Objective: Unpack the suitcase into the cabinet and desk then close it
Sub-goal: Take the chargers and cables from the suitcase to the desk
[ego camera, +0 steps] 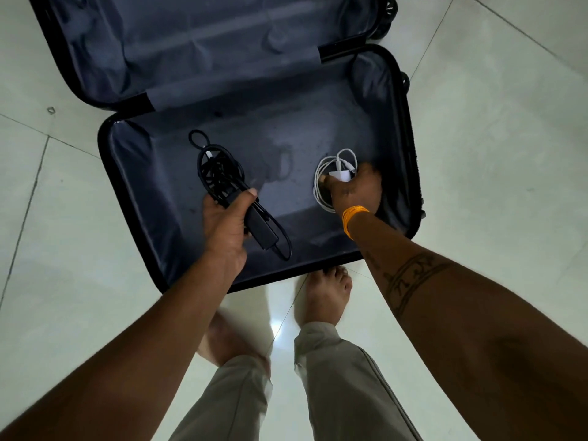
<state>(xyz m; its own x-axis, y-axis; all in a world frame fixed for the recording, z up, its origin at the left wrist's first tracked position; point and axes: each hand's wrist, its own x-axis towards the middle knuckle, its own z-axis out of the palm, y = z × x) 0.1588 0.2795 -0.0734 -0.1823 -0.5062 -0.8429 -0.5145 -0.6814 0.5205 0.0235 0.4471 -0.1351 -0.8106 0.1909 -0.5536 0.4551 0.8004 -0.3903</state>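
Our left hand (224, 222) grips the black charger (222, 186); our right hand (356, 189) pinches the white charger (339, 175) inside the suitcase (133, 186)

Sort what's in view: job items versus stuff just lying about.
Job: suitcase, black charger cable held by left hand, white charger and cable gripped by right hand.
Lying about: small object on floor tile.

Far half of suitcase (203, 43) cut off by top edge. Right hand (356, 189) blurred, hiding part of white cable (321, 173). Left foot (222, 338) smeared.
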